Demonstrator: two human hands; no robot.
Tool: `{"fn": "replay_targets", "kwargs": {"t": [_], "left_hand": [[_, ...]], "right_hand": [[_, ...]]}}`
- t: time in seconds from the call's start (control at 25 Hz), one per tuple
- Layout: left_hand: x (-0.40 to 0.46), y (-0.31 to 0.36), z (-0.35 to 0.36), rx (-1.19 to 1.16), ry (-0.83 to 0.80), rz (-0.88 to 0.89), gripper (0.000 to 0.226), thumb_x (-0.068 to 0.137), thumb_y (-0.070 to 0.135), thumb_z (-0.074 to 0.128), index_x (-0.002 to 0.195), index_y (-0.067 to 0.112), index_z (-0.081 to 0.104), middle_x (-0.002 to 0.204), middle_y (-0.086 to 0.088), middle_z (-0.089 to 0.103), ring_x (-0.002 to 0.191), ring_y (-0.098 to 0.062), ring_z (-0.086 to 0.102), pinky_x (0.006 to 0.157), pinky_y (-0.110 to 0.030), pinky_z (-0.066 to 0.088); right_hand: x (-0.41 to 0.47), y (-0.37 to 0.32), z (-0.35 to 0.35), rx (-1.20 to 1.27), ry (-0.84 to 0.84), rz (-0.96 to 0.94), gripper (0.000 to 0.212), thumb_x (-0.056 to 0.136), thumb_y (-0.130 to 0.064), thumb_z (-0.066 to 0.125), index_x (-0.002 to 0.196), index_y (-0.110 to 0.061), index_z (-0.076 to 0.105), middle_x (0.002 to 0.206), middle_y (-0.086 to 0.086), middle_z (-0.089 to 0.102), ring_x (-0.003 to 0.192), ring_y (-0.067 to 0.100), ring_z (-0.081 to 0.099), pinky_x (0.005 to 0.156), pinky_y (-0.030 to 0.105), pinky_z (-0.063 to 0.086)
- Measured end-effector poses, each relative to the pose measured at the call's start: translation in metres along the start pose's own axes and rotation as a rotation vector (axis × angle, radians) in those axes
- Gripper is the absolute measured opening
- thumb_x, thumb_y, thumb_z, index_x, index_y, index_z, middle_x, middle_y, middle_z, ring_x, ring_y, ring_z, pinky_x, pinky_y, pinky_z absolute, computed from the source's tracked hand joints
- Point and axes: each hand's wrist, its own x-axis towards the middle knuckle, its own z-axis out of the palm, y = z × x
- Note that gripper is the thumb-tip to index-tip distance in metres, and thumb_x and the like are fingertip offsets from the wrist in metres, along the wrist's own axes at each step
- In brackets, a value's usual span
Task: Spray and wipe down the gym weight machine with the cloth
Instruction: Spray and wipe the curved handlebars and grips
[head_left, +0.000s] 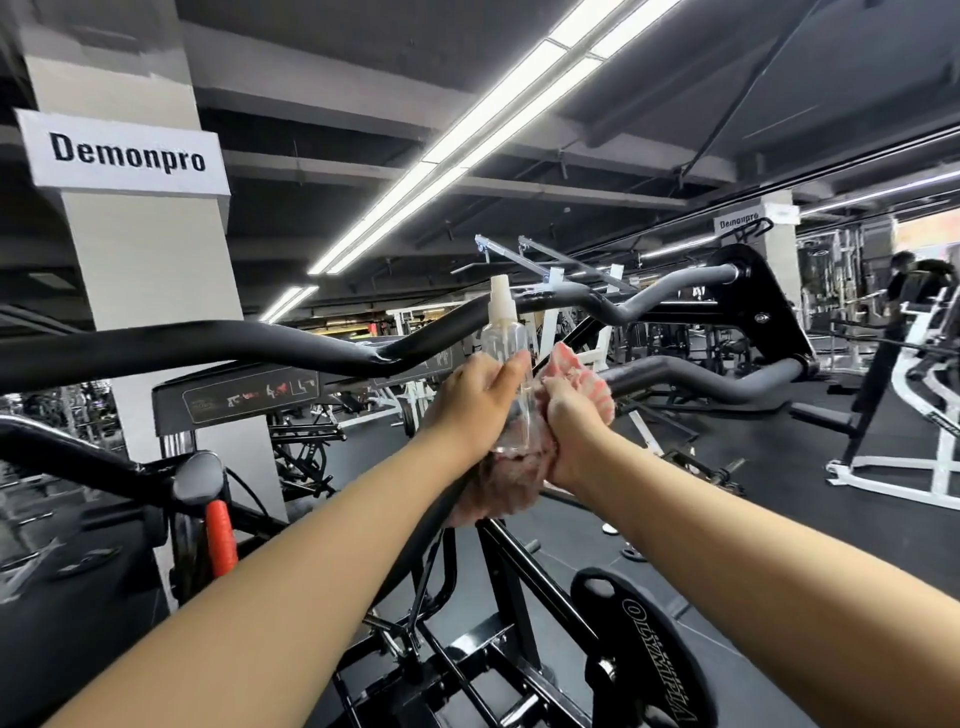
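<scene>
Gripping spray bottle (506, 364) beside pillar sign (124, 154) reading "Demonpro".

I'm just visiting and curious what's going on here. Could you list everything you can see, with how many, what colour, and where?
spray bottle: one, clear with white nozzle, centre, upright in the left hand
cloth: one, pink, centre, bunched in the right hand and hanging below
machine bar: one, black, bent, running left to right behind the hands
weight plate: one, black, lower right
pillar sign: one, white, reads Demonpro, upper left
orange handle: one, lower left
ceiling lights: long white strips, overhead
left hand: grips the bottle
right hand: grips the cloth
</scene>
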Motion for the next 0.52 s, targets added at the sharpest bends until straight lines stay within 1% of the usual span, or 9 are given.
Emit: {"fn": "replay_targets", "kwargs": {"t": [0.08,0.12,0.16,0.24,0.28,0.36,0.4,0.44,0.52], "left_hand": [[-0.007,0.003,-0.006,-0.072,0.002,-0.020,0.070,0.068,0.077,0.031,0.084,0.012,0.053,0.084,-0.012,0.059,0.088,-0.034,0.060,0.080,-0.040,0.045],[-0.011,0.003,-0.010,-0.100,0.005,-0.031,0.074,0.062,0.078,0.029,0.087,0.014,0.055,0.092,-0.015,0.062,0.094,-0.034,0.061,0.084,-0.040,0.046],[-0.016,0.004,-0.016,-0.118,-0.001,-0.041,0.070,0.064,0.077,0.030,0.088,0.017,0.055,0.099,-0.016,0.064,0.097,-0.032,0.060,0.086,-0.038,0.045],[-0.029,-0.002,-0.031,-0.128,-0.048,-0.057,0.050,0.083,0.067,0.036,0.089,0.021,0.053,0.105,-0.013,0.063,0.096,-0.022,0.059,0.083,-0.027,0.042],[-0.039,-0.006,-0.038,-0.137,-0.060,-0.068,0.038,0.092,0.057,0.036,0.088,0.023,0.053,0.101,-0.006,0.063,0.089,-0.011,0.058,0.078,-0.019,0.040],[-0.061,-0.012,-0.049,-0.154,-0.041,-0.093,0.024,0.096,0.042,0.036,0.082,0.030,0.051,0.087,0.014,0.056,0.074,0.013,0.050,0.064,0.000,0.034],[-0.070,-0.016,-0.053,-0.157,-0.033,-0.102,0.022,0.096,0.038,0.036,0.080,0.032,0.050,0.084,0.020,0.052,0.070,0.017,0.048,0.060,0.005,0.031],[-0.078,-0.020,-0.055,-0.156,-0.029,-0.115,0.021,0.096,0.037,0.036,0.079,0.034,0.049,0.084,0.022,0.049,0.071,0.019,0.046,0.060,0.006,0.029],[-0.089,-0.023,-0.057,-0.157,-0.040,-0.161,0.019,0.096,0.038,0.034,0.082,0.038,0.048,0.088,0.024,0.049,0.078,0.017,0.043,0.064,0.002,0.029]], "right_hand": [[0.009,-0.010,-0.008,-0.004,0.080,-0.092,0.026,0.094,-0.015,0.048,0.069,-0.013,0.041,0.064,0.005,0.042,0.048,0.016,0.048,0.052,0.022,0.048],[0.016,-0.019,-0.013,-0.004,0.149,-0.115,0.020,0.086,-0.008,0.053,0.071,-0.012,0.040,0.065,0.006,0.041,0.050,0.017,0.048,0.054,0.024,0.049],[0.021,-0.029,-0.020,-0.008,0.207,-0.128,0.020,0.079,-0.003,0.056,0.073,-0.011,0.039,0.065,0.007,0.042,0.049,0.017,0.048,0.051,0.025,0.049],[0.028,-0.048,-0.036,-0.020,0.290,-0.167,0.024,0.082,0.000,0.058,0.071,-0.010,0.039,0.062,0.005,0.043,0.041,0.013,0.047,0.040,0.020,0.044],[0.032,-0.056,-0.044,0.000,0.310,-0.182,0.026,0.086,-0.001,0.055,0.068,-0.010,0.039,0.061,0.003,0.043,0.040,0.010,0.046,0.037,0.016,0.041],[0.037,-0.065,-0.055,0.034,0.244,-0.172,0.028,0.092,-0.007,0.046,0.065,-0.011,0.040,0.057,0.000,0.045,0.040,0.008,0.044,0.036,0.013,0.039],[0.039,-0.064,-0.056,0.084,0.206,-0.179,0.026,0.091,-0.007,0.043,0.066,-0.012,0.041,0.054,0.000,0.046,0.037,0.009,0.044,0.035,0.014,0.039],[0.041,-0.061,-0.053,0.182,0.197,-0.209,0.023,0.087,-0.003,0.043,0.067,-0.012,0.040,0.052,0.001,0.046,0.035,0.012,0.045,0.035,0.016,0.040],[0.052,-0.051,-0.050,0.211,0.317,-0.242,0.021,0.075,0.003,0.050,0.067,-0.015,0.042,0.054,0.002,0.051,0.040,0.014,0.050,0.035,0.018,0.041]]}}
